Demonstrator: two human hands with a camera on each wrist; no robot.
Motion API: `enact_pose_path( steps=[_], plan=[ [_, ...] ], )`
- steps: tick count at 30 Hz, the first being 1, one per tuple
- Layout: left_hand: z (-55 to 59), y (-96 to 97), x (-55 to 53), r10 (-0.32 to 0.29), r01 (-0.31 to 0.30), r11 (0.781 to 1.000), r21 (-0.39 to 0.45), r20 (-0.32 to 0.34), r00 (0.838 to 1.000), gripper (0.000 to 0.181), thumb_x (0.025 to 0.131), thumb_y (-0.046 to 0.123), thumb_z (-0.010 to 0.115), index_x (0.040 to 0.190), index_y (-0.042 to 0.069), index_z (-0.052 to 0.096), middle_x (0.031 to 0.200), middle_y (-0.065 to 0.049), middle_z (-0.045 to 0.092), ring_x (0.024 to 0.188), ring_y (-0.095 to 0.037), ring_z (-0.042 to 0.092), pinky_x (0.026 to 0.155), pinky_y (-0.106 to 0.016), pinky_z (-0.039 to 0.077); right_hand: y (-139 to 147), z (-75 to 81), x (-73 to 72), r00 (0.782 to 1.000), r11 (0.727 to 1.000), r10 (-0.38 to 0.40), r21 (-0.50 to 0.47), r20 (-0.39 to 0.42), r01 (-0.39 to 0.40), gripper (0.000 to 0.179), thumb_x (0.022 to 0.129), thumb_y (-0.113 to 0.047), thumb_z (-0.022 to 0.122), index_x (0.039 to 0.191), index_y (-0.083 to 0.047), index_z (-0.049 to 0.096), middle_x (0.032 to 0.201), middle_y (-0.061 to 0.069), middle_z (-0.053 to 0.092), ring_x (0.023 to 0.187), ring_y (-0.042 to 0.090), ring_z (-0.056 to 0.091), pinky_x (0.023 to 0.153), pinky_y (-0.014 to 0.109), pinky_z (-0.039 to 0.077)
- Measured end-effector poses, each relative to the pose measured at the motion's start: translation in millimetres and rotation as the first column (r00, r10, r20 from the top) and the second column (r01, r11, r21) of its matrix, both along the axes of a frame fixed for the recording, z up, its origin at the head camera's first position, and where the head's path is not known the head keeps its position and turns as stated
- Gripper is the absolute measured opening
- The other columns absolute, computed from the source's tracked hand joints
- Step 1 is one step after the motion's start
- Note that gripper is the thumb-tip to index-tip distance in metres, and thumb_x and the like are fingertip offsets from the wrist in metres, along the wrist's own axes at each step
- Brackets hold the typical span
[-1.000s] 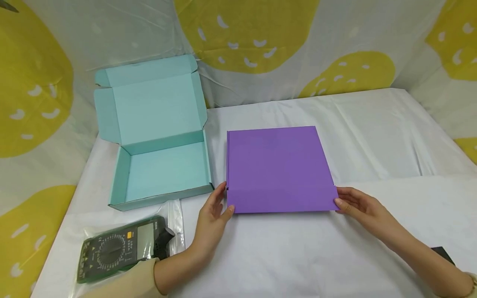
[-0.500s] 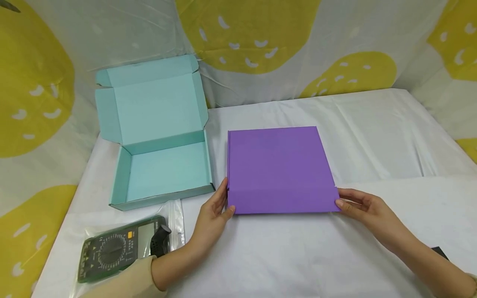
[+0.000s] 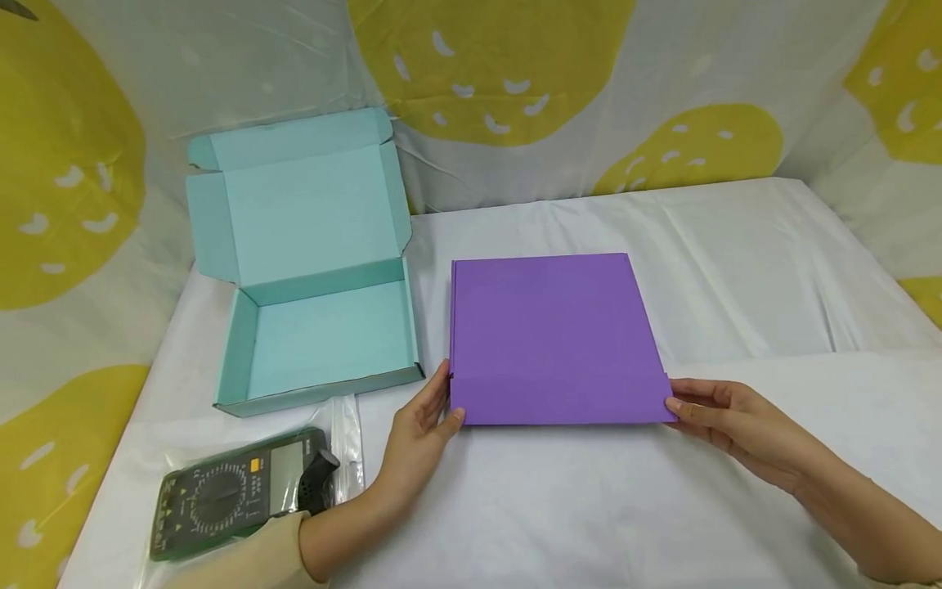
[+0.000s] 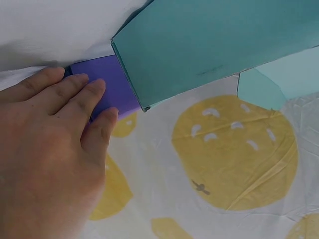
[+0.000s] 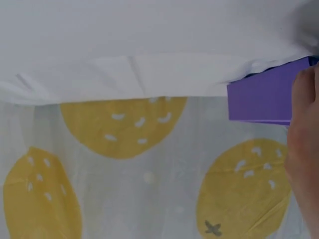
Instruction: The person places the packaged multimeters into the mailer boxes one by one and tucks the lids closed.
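A flat purple cardboard box with its lid down lies on the white cloth, in the middle of the head view. My left hand holds its near left corner, thumb at the front edge and fingers along the side. At the near right corner, my right hand grips the box the same way. The left wrist view has the fingers of the left hand against the purple side wall. Only part of the right hand shows in the right wrist view, against the purple box.
Left of the purple box stands a light teal cardboard box with its lid raised and nothing inside. A multimeter in a clear plastic bag lies in front of it, beside my left forearm. Lemon-printed fabric hangs behind the table.
The purple box's near edge and my right hand sit slightly lower in the head view. A dark object by my right forearm has gone out of sight. The teal box has not moved.
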State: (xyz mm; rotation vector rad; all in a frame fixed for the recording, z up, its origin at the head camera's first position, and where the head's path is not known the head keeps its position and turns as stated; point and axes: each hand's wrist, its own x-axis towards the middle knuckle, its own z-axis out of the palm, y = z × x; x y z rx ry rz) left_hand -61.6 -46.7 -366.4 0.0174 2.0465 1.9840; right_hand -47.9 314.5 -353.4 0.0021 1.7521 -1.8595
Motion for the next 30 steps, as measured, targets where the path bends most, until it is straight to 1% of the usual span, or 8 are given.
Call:
enact_pose_path(
  steps=[9, 15, 17, 20, 22, 24, 26, 30],
  plan=[
    [0.7, 1.2, -0.6, 0.022, -0.022, 1.000, 0.018, 0.002, 1.000, 0.058, 0.085, -0.005, 0.053, 0.139, 0.004, 0.033, 0.145, -0.011, 0.031, 0.134, -0.022, 0.028, 0.105, -0.029, 0.028, -9, -3.3, 8.0, 0.984, 0.935, -0.079, 0.329, -0.160, 0.128, 0.026, 0.092, -0.014, 0.052, 0.118, -0.010, 0.054, 0.102, -0.011, 0.066, 0.094, 0.001, 0.061, 0.078, 0.015, 0.049],
    [5.2, 7.2, 9.0, 0.009, -0.021, 0.995, -0.097, -0.121, 0.993, 0.063, 0.087, 0.003, 0.054, 0.143, 0.013, 0.027, 0.150, -0.004, 0.020, 0.139, -0.020, 0.016, 0.111, -0.043, 0.017, -12, -2.8, 9.0, 0.967, 0.897, -0.073, 0.408, -0.244, 0.171, 0.029, 0.091, -0.016, 0.055, 0.119, -0.008, 0.050, 0.102, -0.011, 0.064, 0.092, 0.001, 0.061, 0.077, 0.013, 0.047],
    [10.2, 10.8, 10.8, -0.034, -0.007, 0.984, -0.179, -0.226, 0.974, 0.065, 0.087, 0.008, 0.056, 0.144, 0.017, 0.025, 0.152, -0.002, 0.016, 0.140, -0.019, 0.013, 0.111, -0.048, 0.016, -12, -2.2, 9.4, 0.963, 0.886, -0.070, 0.426, -0.260, 0.180, 0.033, 0.090, -0.017, 0.056, 0.121, -0.009, 0.048, 0.104, -0.013, 0.061, 0.093, -0.001, 0.060, 0.077, 0.011, 0.046],
    [18.9, 16.1, 1.6, -0.133, 0.006, 0.952, -0.307, -0.394, 0.909, 0.064, 0.089, 0.016, 0.056, 0.144, 0.018, 0.025, 0.152, -0.005, 0.011, 0.140, -0.021, 0.010, 0.108, -0.054, 0.018, -13, -1.5, 9.8, 0.956, 0.878, -0.072, 0.437, -0.284, 0.195, 0.040, 0.090, -0.019, 0.057, 0.127, -0.008, 0.045, 0.109, -0.015, 0.058, 0.096, -0.004, 0.058, 0.078, 0.011, 0.046],
    [23.4, 18.0, -10.9, -0.161, 0.008, 0.939, -0.344, -0.418, 0.894, 0.062, 0.090, 0.020, 0.055, 0.144, 0.018, 0.025, 0.153, -0.005, 0.011, 0.140, -0.020, 0.011, 0.108, -0.052, 0.020, -13, -1.1, 10.1, 0.956, 0.874, -0.069, 0.445, -0.285, 0.196, 0.045, 0.090, -0.021, 0.056, 0.131, -0.008, 0.042, 0.112, -0.015, 0.056, 0.098, -0.005, 0.057, 0.079, 0.011, 0.046],
    [24.9, 18.6, -24.8, -0.130, 0.017, 0.949, -0.316, -0.339, 0.932, 0.060, 0.091, 0.022, 0.053, 0.144, 0.019, 0.025, 0.152, -0.002, 0.013, 0.140, -0.017, 0.011, 0.110, -0.048, 0.019, -13, -0.9, 9.9, 0.959, 0.871, -0.067, 0.453, -0.276, 0.191, 0.049, 0.091, -0.023, 0.056, 0.134, -0.007, 0.040, 0.114, -0.014, 0.056, 0.099, -0.005, 0.056, 0.080, 0.011, 0.045],
    [23.4, 18.1, -36.1, -0.051, 0.012, 0.976, -0.215, -0.177, 0.983, 0.059, 0.092, 0.021, 0.052, 0.145, 0.022, 0.024, 0.152, 0.004, 0.014, 0.139, -0.014, 0.012, 0.112, -0.041, 0.019, -14, -0.6, 10.1, 0.964, 0.865, -0.059, 0.469, -0.258, 0.179, 0.051, 0.091, -0.026, 0.056, 0.135, -0.007, 0.038, 0.115, -0.013, 0.055, 0.100, -0.006, 0.056, 0.079, 0.011, 0.045],
    [17.9, 17.6, -46.5, 0.058, -0.053, 0.996, -0.073, 0.069, 0.996, 0.063, 0.092, 0.019, 0.052, 0.145, 0.023, 0.020, 0.151, 0.006, 0.016, 0.139, -0.015, 0.014, 0.112, -0.034, 0.019, -16, -1.3, 10.8, 0.967, 0.868, -0.056, 0.466, -0.247, 0.170, 0.052, 0.090, -0.026, 0.057, 0.135, -0.006, 0.038, 0.115, -0.010, 0.057, 0.099, -0.004, 0.057, 0.080, 0.012, 0.045]
  ],
)
